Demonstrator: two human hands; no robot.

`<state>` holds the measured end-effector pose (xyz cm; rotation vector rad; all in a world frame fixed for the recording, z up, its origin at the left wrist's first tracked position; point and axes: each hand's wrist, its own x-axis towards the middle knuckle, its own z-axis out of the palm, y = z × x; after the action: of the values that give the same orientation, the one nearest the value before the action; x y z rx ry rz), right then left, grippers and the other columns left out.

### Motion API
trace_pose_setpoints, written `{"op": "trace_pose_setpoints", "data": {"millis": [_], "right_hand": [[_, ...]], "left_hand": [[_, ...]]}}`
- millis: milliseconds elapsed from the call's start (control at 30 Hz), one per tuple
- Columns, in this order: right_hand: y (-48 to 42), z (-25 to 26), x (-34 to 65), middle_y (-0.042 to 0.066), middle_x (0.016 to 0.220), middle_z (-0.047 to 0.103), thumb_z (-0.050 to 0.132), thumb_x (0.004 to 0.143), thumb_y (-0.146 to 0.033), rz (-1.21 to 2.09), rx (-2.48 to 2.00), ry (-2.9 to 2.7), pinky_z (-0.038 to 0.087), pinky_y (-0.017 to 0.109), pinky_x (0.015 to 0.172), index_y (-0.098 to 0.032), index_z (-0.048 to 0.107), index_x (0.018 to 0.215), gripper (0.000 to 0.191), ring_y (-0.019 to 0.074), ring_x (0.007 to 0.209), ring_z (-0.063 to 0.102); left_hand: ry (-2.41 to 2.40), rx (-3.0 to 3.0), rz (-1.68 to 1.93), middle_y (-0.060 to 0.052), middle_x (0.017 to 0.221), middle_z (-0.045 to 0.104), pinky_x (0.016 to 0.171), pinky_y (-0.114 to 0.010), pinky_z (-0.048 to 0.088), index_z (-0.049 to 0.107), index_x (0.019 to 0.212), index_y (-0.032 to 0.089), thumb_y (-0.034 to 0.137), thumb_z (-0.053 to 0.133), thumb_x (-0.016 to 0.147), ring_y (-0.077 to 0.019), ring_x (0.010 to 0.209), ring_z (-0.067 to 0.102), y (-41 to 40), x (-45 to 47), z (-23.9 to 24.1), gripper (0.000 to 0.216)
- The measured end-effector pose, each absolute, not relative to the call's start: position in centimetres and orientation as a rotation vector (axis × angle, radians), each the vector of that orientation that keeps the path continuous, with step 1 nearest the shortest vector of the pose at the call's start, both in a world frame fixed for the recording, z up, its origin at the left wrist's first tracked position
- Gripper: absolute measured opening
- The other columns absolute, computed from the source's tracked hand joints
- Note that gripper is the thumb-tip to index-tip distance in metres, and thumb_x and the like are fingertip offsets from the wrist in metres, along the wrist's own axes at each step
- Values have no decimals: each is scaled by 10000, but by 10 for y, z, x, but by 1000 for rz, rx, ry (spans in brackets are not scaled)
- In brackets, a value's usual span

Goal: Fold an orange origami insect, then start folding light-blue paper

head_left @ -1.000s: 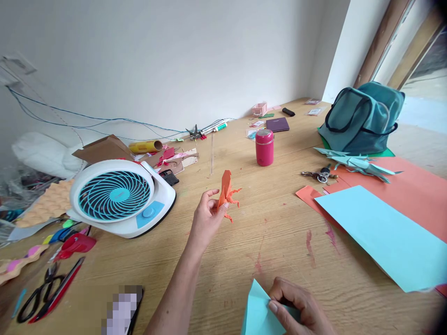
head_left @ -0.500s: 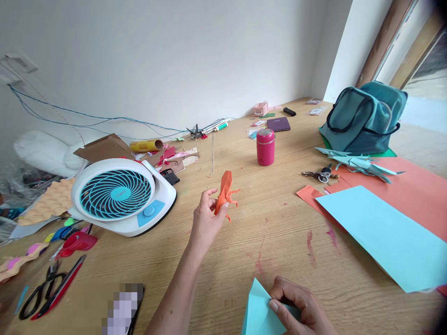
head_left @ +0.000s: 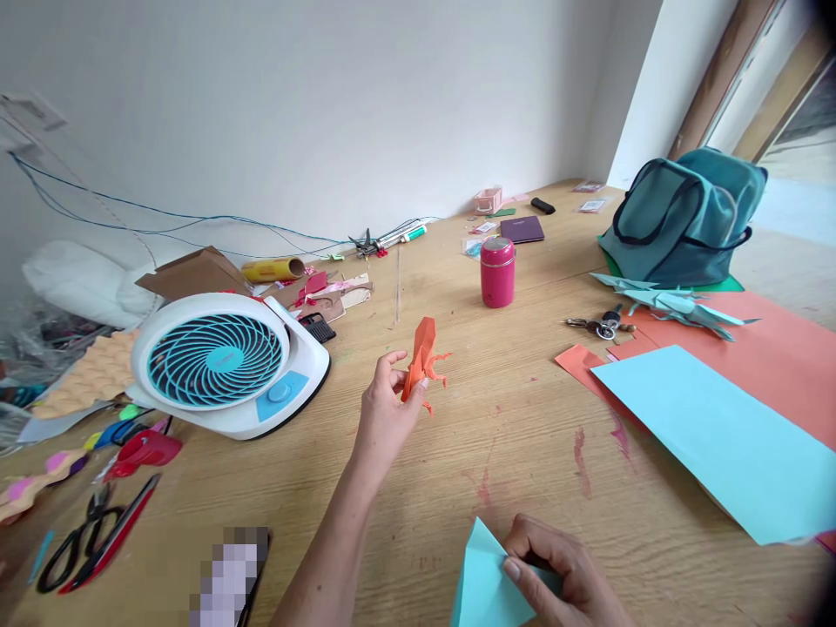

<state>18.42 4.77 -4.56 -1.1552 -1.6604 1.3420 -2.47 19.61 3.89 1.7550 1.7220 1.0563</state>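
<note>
Between the thumb and fingers of my left hand is an orange origami figure, raised above the middle of the wooden table. It has a broad flat upper part and thin curled legs at its side. Low in the view, my right hand pinches a folded light-blue sheet of paper by its edge. The lower part of that sheet is cut off by the frame. On the right lie a flat light-blue sheet and a light-blue origami figure with pointed ends.
A white fan stands at left, with black scissors and a red cutter nearer me. A phone lies at the front. Farther off are a pink flask, keys, orange paper and a teal bag.
The view has shifted very slightly. Both hands keep their holds, and the orange figure and folded sheet stay almost where they were.
</note>
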Motion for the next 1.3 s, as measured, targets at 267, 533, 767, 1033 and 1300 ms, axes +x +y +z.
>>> {"op": "trace_pose_setpoints", "data": {"millis": [267,533,767,1033,1300], "right_hand": [[47,-44,186,5,691,540,439,999,-535,1337,-1143,-1660,401,238,611,-196,502,699,457,138,637,516],[46,-47,187,-3,679,529,459,1004,-489,1303,-1124,-1665,395,234,601,-197,494,695,427,133,627,512],[48,-49,186,-4,695,520,444,1011,-484,1332,-1126,-1679,397,236,611,-196,499,711,420,134,643,514],[46,-47,188,-7,698,528,456,1015,-459,1316,-1127,-1685,394,235,608,-194,507,717,402,129,640,516],[45,-46,190,2,714,540,459,1020,-460,1348,-1135,-1674,418,241,622,-192,539,737,398,139,662,536]], "left_hand": [[1670,1713,1072,-32,874,736,829,-346,514,497,1243,209,326,629,849,-195,815,687,189,-26,40,432],[1545,1586,1097,-34,887,731,798,-309,501,483,1259,204,362,634,867,-186,848,682,183,-27,33,449],[1696,1663,1078,-44,922,748,847,-358,510,509,1243,210,314,634,859,-197,847,686,189,-34,23,416],[1465,1549,942,-81,1020,763,806,-335,515,479,1291,195,386,644,874,-218,931,701,182,-46,26,488],[1457,1531,881,-88,1018,773,841,-347,531,512,1284,188,341,634,883,-222,944,714,174,-39,35,447]]}}
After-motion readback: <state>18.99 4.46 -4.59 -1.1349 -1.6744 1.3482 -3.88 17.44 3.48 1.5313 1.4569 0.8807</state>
